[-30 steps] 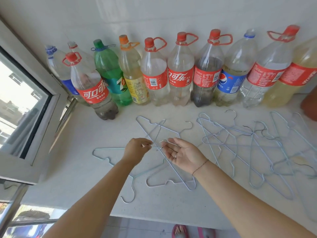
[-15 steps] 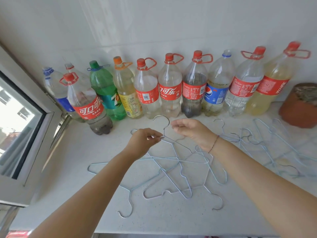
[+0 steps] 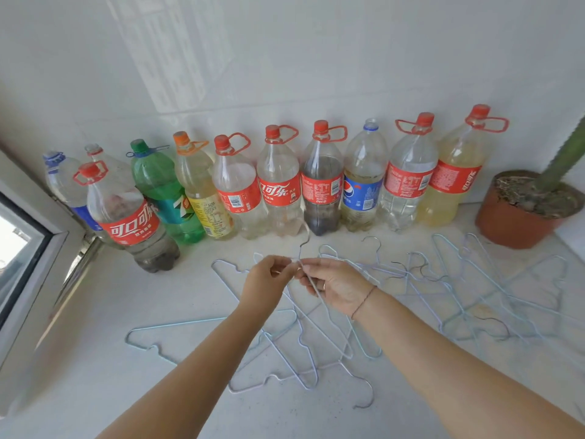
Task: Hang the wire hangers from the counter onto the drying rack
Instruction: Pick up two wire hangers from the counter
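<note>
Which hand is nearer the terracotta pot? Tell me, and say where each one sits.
Right. The right hand lies left of the terracotta pot; the left hand lies farther left again, just beyond the right hand.

Readable stuff: clear bottle (image 3: 133, 229) well left of left hand (image 3: 266, 280), red label "可口可乐". Green bottle (image 3: 172, 201) behind it, big "7". Middle bottle (image 3: 278, 193) beyond left hand, "可口可乐" again. Blue-label bottle (image 3: 359, 194) beyond right hand (image 3: 335, 286), Pepsi globe logo. Yellowish bottle (image 3: 456, 179) far right, red label, characters sideways.
</note>
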Demonstrator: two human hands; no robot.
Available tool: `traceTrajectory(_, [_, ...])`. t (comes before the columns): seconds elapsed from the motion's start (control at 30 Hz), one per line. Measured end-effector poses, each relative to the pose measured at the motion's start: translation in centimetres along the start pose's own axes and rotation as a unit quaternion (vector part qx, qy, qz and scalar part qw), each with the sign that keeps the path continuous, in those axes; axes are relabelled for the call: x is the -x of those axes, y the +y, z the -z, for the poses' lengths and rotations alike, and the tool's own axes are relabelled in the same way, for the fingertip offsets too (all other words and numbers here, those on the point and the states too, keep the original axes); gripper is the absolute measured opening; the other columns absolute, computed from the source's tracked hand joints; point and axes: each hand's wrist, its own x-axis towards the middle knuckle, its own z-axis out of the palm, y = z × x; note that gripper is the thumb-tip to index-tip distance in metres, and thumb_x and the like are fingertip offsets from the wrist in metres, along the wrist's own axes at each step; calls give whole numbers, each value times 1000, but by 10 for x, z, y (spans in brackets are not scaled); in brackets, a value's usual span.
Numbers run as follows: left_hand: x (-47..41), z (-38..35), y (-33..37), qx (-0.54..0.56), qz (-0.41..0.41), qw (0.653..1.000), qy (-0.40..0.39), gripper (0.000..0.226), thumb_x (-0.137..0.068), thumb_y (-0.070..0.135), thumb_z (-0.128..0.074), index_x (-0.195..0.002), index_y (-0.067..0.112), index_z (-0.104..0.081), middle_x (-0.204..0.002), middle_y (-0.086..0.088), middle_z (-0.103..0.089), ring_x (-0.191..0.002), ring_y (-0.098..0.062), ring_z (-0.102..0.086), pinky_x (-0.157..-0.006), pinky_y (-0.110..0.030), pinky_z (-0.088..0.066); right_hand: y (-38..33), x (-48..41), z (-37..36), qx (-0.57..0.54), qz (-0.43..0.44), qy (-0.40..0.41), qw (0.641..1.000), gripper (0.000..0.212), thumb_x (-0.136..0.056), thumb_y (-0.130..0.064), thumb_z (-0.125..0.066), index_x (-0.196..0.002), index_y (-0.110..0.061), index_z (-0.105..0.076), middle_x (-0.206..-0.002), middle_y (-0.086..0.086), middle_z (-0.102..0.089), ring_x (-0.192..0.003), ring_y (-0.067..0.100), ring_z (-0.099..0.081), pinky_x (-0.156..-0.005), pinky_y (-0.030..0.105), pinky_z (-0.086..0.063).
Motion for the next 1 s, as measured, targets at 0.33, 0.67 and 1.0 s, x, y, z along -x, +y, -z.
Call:
traceTrajectory(0.33, [15, -63, 24, 225, 123, 966, 4, 17, -95, 10, -51, -89, 9, -67, -78, -7, -68, -71, -19, -64, -63, -19, -54, -12, 3, 73, 89, -30, -29, 995, 23, -93, -8, -46, -89, -16, -68, -77, -2, -61, -68, 7, -53, -65, 20, -41])
traceTrajectory(0.67, [31, -99, 30, 228, 151, 958, 88, 14, -93, 12, -54, -95, 10, -68, -71, -1, -71, -65, -13, -63, -60, -17, -52, -15, -30, 232, 403, 24, 142, 904, 16, -84, -6, -55, -89, -2, -70, -91, 12, -68, -90, 25, -61, -82, 32, -46])
traceTrajectory(1.0, [62, -117, 25, 243, 184, 943, 132, 18, -95, 14, -51, -91, 13, -68, -72, 0, -72, -72, -16, -63, -73, -27, -50, -9, -87, 254, 539, -32, 55, 840, 17, -84, -29, -63, -87, -14, -70, -88, 5, -64, -86, 22, -60, -79, 31, -46])
